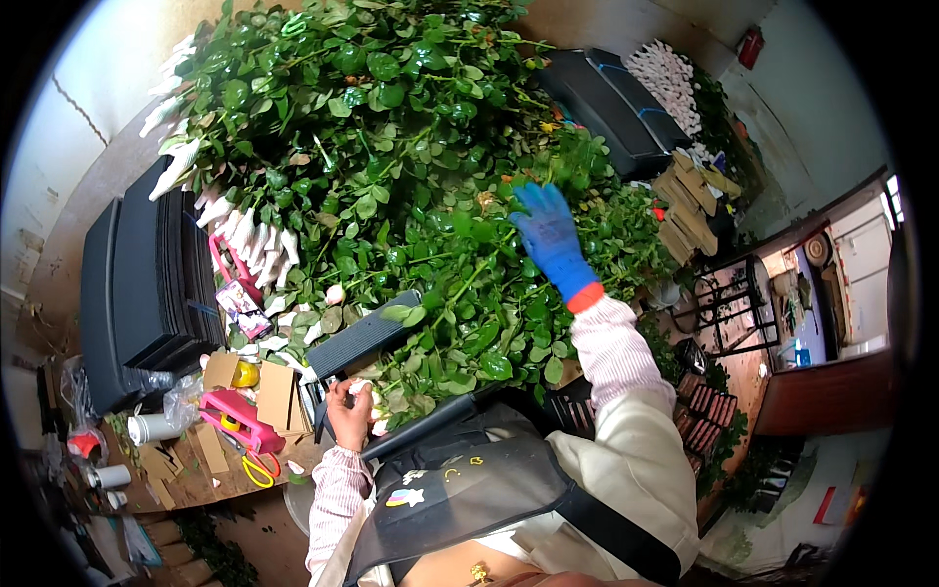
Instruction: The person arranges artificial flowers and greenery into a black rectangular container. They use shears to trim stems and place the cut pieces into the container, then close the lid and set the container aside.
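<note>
My left hand [348,416], bare, is curled closed around pale pink rose heads [379,427] at the table's near edge; the fingers partly hide them. Farther right, my right hand [550,235] wears a blue glove with a red cuff. Its fingers are stretched out and apart above the leafy green rose stems [469,284], with nothing seen in its grip. A grey ridged block [362,335] lies among the leaves just beyond my left hand. One loose pale rose bud [335,293] sits past that block.
A large heap of leafy stems [333,108] with white-sleeved heads fills the table's far side. Stacked black sheets [161,284] stand at left. Nearer are a phone [243,308], a pink tape dispenser [241,421] and yellow-handled scissors [260,470]. Cardboard pieces [690,201] lie far right.
</note>
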